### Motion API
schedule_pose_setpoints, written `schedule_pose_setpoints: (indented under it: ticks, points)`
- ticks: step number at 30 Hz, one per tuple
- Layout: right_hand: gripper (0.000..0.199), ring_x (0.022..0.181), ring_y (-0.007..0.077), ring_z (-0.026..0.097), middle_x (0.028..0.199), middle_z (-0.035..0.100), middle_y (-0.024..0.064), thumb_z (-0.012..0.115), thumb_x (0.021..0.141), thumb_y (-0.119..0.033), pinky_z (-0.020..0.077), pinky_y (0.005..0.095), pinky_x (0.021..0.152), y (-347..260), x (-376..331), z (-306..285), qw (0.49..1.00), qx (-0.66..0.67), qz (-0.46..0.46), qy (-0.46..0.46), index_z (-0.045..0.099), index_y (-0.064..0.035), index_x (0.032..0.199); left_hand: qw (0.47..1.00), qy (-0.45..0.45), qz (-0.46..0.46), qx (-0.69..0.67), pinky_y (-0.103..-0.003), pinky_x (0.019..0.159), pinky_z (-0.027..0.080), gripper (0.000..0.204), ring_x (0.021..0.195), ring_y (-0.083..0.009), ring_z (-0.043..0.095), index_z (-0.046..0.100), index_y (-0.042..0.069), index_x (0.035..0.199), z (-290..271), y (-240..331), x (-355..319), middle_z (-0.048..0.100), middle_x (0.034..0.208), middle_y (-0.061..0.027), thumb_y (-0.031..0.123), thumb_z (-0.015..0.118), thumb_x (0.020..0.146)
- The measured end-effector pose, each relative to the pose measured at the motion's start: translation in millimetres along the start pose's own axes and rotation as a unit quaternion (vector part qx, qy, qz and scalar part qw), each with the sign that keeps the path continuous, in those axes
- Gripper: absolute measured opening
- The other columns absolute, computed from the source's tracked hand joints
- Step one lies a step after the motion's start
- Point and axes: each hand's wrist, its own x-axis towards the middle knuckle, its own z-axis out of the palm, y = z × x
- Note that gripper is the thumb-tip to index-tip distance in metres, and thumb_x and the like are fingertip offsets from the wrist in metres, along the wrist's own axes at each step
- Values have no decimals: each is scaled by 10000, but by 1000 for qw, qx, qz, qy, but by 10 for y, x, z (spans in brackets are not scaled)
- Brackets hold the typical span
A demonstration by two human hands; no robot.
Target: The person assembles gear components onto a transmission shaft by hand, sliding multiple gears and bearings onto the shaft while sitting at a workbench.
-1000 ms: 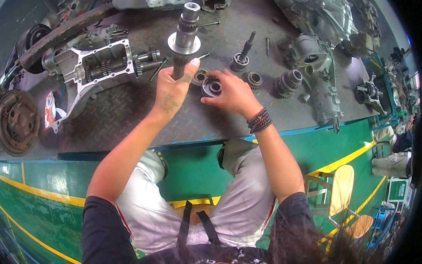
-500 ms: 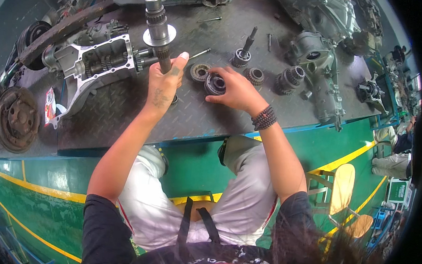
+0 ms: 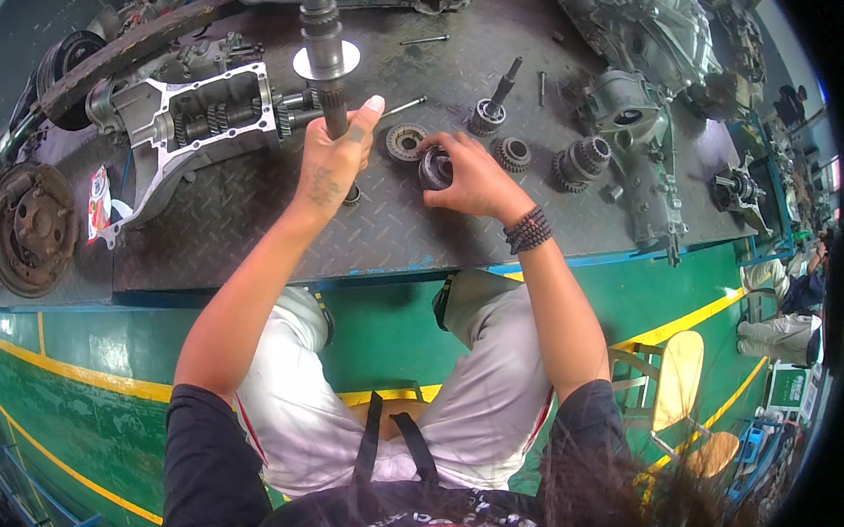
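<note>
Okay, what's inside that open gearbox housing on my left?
Inside the housing are toothed gears, strung along its length. What lies directly beneath them can't be seen, because the gears cover it.

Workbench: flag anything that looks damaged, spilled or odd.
The round plate at the far left stands out: it is brown and rusty-looking, unlike the grey gearbox casing near it. The shaft in the left hand shows no visible damage; no spill stands out.

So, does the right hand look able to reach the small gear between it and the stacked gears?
Probably yes: the small gear is close by with nothing visible between, but the right hand holds a round metal part and would likely need freeing.
</note>
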Motion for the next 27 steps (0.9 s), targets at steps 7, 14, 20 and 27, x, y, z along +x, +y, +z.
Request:
schedule_pose_setpoints:
  ticks: [7,14,20,27]
  points:
    - [547,1044,290,607,1095,640,166,773,733,-241,469,370,960,55,16,-100,996,84,29,11,596,-61,1218,999,-45,-13,13,-236,444,225,494,443,-31,275,410,150,579,-44,27,-11,340,528,83,323,623,991]
    - [507,1029,273,616,1087,642,155,749,734,-222,481,362,939,48,-35,-130,992,82,62,69,612,-78,1201,995,-85,23,53,-250,473,197,479,502,-31,257,428,130,622,76,-2,-69,334,577,86,353,597,1011]
    - [574,1037,343,598,1089,601,195,764,702,-271,481,395,944,-36,-147,-240,983,99,21,154,592,-54,1205,997,-68,15,43,-245,470,194,471,494,-29,254,428,135,622,36,-17,-46,333,573,87,345,600,1008]
    - [625,1099,351,551,1141,533,165,779,620,-159,533,435,880,-783,-426,205,988,-27,-134,-70,580,-55,1203,997,-80,13,-11,-247,460,183,455,485,-18,240,420,152,619,-74,-13,-36,316,576,105,294,592,1016]
